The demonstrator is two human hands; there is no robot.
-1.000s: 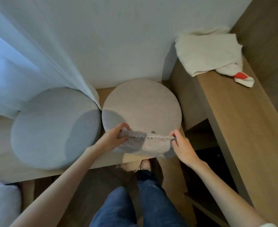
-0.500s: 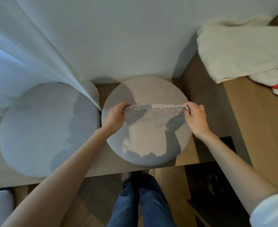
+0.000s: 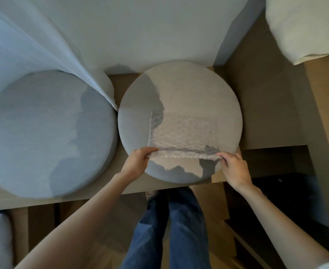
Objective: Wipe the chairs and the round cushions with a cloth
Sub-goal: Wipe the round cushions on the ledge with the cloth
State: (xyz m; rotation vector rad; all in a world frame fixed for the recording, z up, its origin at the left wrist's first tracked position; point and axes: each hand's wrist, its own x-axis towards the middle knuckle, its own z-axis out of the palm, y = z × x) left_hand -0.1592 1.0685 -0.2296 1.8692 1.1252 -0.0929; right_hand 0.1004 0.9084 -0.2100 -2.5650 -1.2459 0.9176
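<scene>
Two round grey cushions rest side by side on a wooden bench point(image 3: 272, 133). A pale knitted cloth point(image 3: 183, 133) lies spread flat on the right cushion point(image 3: 179, 90). My left hand point(image 3: 138, 162) pinches the cloth's near left corner. My right hand point(image 3: 233, 166) pinches its near right corner. Both hands sit at the cushion's near edge, the cloth stretched between them. The left cushion point(image 3: 43, 133) lies bare, its far edge partly under a curtain.
A white curtain point(image 3: 33, 45) hangs at the back left against the wall. A cream towel point(image 3: 305, 26) lies on the higher wooden ledge at the top right. My legs in blue jeans point(image 3: 171, 230) stand below the bench. A dark recess point(image 3: 286, 200) opens at the lower right.
The cloth was held up between both hands; it now lies spread on the right cushion. My hands have come back toward the cushion's near edge, and my view has moved closer.
</scene>
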